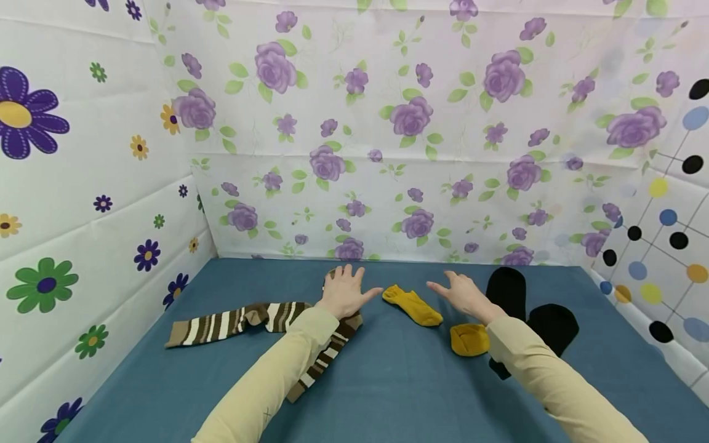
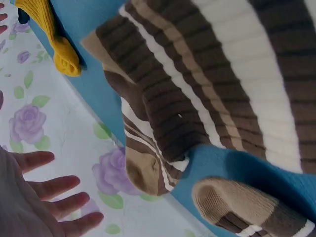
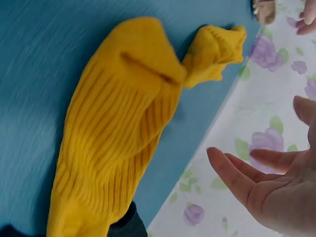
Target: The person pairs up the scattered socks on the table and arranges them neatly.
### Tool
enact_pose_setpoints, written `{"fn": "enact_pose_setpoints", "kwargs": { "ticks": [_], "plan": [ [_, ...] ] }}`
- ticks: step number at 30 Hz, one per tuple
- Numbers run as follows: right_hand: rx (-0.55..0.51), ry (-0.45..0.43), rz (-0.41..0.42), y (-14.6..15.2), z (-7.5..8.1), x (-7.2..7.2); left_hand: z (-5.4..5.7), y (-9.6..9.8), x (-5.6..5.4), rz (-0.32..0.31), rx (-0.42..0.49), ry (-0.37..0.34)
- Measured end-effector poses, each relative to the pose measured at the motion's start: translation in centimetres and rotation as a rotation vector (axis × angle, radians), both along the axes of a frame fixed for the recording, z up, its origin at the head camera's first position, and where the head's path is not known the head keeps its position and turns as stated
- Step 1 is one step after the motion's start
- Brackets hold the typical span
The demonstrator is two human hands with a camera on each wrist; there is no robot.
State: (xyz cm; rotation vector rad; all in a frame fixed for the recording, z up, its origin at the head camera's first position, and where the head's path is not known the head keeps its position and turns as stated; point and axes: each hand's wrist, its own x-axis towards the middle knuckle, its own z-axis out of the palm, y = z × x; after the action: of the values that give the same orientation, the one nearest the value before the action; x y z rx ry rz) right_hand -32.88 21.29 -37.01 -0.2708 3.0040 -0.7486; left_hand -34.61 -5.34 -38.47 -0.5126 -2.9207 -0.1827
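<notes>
Fingers spread, my left hand (image 1: 344,294) is over a brown, tan and white striped sock (image 1: 331,351) in the head view, partly hiding it. A second striped sock (image 1: 213,326) stretches out to its left. In the left wrist view the left hand (image 2: 42,202) is apart from the striped sock (image 2: 207,84) and holds nothing. My right hand (image 1: 469,299) hovers with extended fingers near two yellow socks, one flat (image 1: 414,306) and one bunched up (image 1: 469,340). The right wrist view shows the right hand (image 3: 269,180) empty, beside the ribbed yellow sock (image 3: 116,123).
Black socks (image 1: 554,326) lie on the right, partly behind the right forearm. Everything rests on a blue-covered table (image 1: 388,394). A floral sheet (image 1: 376,123) hangs along the back edge, with patterned sheets at the left and right sides.
</notes>
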Motion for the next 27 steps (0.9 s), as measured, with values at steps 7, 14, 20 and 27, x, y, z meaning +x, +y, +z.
{"fn": "enact_pose_setpoints", "kwargs": {
  "ticks": [7,14,20,27],
  "plan": [
    [-0.02,-0.029,-0.05,-0.6,0.1,0.0,-0.1,0.7,0.1,-0.092,0.077,0.0],
    [-0.09,-0.115,-0.056,-0.9,0.1,0.3,-0.4,1.6,-0.1,-0.144,0.093,0.058],
    [-0.17,-0.216,-0.051,-1.1,0.1,0.7,-0.8,2.4,-0.2,-0.167,0.123,0.016],
    [-0.199,-0.279,-0.046,-1.4,-0.1,0.8,-1.1,2.8,-0.4,-0.168,0.195,-0.12]
  ]
}}
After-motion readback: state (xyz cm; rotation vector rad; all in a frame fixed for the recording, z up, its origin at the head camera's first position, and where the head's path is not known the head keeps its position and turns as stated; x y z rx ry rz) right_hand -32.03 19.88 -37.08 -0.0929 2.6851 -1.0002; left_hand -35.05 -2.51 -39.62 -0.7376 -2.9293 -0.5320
